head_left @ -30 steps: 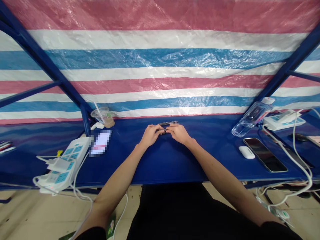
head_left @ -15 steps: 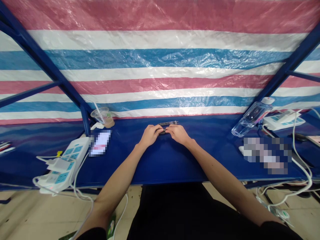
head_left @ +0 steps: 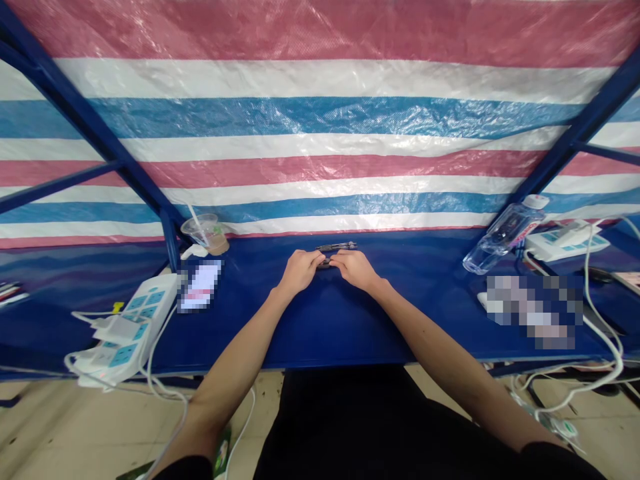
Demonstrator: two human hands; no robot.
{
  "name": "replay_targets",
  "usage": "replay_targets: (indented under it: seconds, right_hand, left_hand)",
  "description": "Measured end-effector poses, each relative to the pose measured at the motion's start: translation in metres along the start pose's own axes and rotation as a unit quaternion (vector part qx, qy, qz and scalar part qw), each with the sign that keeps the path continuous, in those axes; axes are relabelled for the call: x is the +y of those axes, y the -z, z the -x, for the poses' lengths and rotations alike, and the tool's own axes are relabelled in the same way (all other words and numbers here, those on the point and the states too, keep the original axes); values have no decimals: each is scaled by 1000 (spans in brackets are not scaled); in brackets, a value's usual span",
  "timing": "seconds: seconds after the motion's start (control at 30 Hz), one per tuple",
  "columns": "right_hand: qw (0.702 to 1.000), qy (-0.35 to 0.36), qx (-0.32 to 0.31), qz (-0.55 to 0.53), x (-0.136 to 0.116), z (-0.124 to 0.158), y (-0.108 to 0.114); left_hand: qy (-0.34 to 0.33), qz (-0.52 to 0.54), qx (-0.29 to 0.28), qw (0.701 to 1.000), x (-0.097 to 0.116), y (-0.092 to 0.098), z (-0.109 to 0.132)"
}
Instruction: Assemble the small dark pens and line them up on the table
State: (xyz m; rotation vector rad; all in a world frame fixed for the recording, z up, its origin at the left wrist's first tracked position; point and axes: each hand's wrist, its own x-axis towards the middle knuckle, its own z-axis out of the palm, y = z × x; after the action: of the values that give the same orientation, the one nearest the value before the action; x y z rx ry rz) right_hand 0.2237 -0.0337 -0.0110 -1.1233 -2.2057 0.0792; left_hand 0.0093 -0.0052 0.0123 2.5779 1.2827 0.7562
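Pinching a small dark object [head_left: 325,264] from its two ends, the left hand [head_left: 303,269] and the right hand [head_left: 356,269] meet just below the middle of the frame, each with thumb and fingertips drawn together on it and the knuckles rounded over. The object sits low over the blue table [head_left: 345,327], in the narrow gap between the hands; whether it rests on the surface or is held slightly above it, I cannot tell. Just above it in the frame lies a dark slender item [head_left: 336,246], its right end paler; the right hand's fingers come very near it, and contact there cannot be made out. As far as progress goes, the taking-up is done: both hands have their hold, so the handling seems to be somewhere in its middle. Letting go is not yet done, nor is the object set down apart from the fingers. Whether it is whole or in parts is too small to see, so how much work is left cannot be judged closely. The plastic cup [head_left: 216,241] at centre left and the clear bottle [head_left: 500,237] at centre right stand well apart from the hands, seemingly no part of this.
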Motion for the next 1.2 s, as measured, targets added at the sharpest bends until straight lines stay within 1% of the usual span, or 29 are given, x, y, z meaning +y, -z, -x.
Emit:
replay_targets:
  seconds: [0.13,0.33,0.53,0.63,0.73,0.83,0.9,1.07,1.2]
  right_hand:
    - [1000,3,-4,3,0,0,0]
    - [1000,9,-5,11,0,1,-1]
    - [999,47,-10,15,3,0,1]
    - [999,42,6,5,5,0,2]
    - [999,21,32,3,6,1,1]
    - [999,9,46,9,6,1,0]
    - [999,9,48,13,5,1,0]
    - [998,19,52,15,2,1,1]
    - [998,16,54,13,2,1,1]
  left_hand:
    - [12,-20,3,1000,0,-2,2]
    - [21,-7,5,1000,-3,-5,3]
    - [37,9,-27,999,1,-5,5]
    - [10,31,-14,999,5,-2,5]
    - [-14,55,23,998,9,-1,4]
    - [-27,41,52,997,8,-1,3]
    - [-33,24,52,998,8,-1,4]
    - [-21,1,23,1000,7,0,3]
    - [-17,39,30,999,7,-1,3]
